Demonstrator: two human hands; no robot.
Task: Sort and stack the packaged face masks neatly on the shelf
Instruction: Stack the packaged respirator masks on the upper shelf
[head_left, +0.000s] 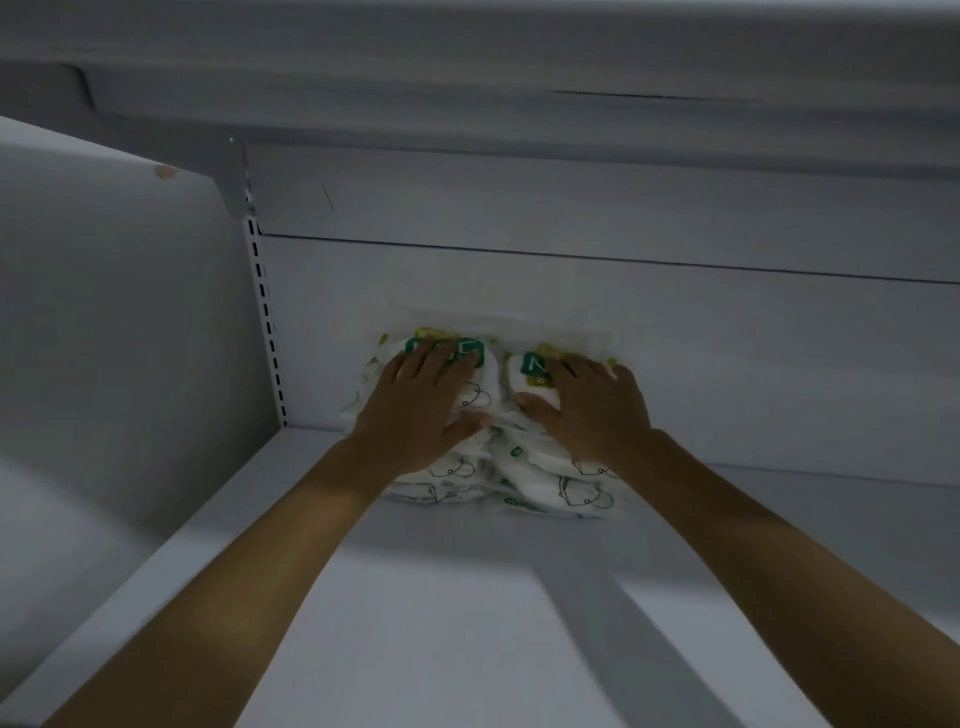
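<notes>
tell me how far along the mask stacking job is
Done: white plastic-wrapped mask packets with green labels sit in a left pile and a right pile, side by side at the back of the grey shelf. In hand: the left hand and right hand press flat on the piles. Left: the lower packets fan out unevenly toward the front and want squaring.

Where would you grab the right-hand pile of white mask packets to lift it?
Likely by its front edge and open right side, reaching in from the front. The right-hand pile of white plastic mask packets sits against the grey back wall, with the other pile close on its left. The right hand lies flat on top.
</notes>
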